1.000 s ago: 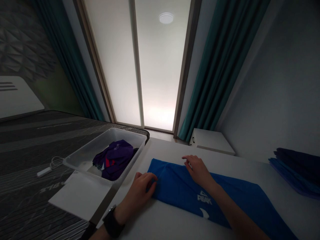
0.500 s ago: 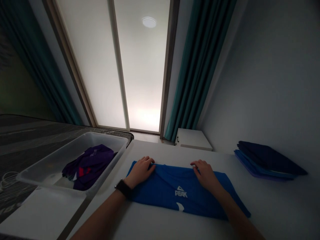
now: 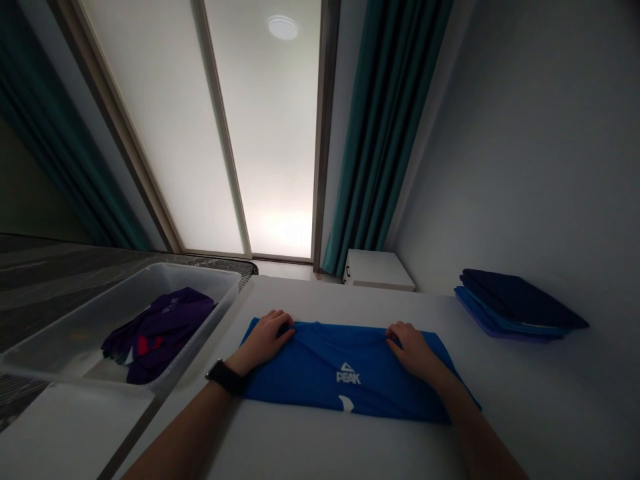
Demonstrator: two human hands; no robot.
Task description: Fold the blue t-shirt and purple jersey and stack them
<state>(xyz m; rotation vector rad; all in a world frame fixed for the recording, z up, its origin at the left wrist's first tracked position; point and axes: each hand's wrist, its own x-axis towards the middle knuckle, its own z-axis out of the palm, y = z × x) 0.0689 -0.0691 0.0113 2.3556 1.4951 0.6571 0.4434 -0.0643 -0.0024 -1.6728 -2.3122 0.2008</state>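
A blue shirt (image 3: 320, 367) lies folded into a wide strip on the white table, a white PEAK logo on its upper face. My left hand (image 3: 270, 337), with a dark watch (image 3: 226, 377) on the wrist, rests on the far left part of the shirt, its fingers bent over the far edge. Towards the right end, my right hand (image 3: 411, 350) has its fingers and thumb drawn together on that same far edge. The fabric between the hands shows slight creases.
On the left stands a translucent plastic bin (image 3: 230, 293) with purple clothes (image 3: 165, 327) inside. A stack of folded dark and bright blue clothes (image 3: 520, 307) lies at the right by the wall. Beyond the white table (image 3: 320, 303) is a small white cabinet (image 3: 377, 267).
The fingers of my right hand have closed in on the shirt's far edge. My left hand stays on the far left edge. The whole view has shifted slightly.
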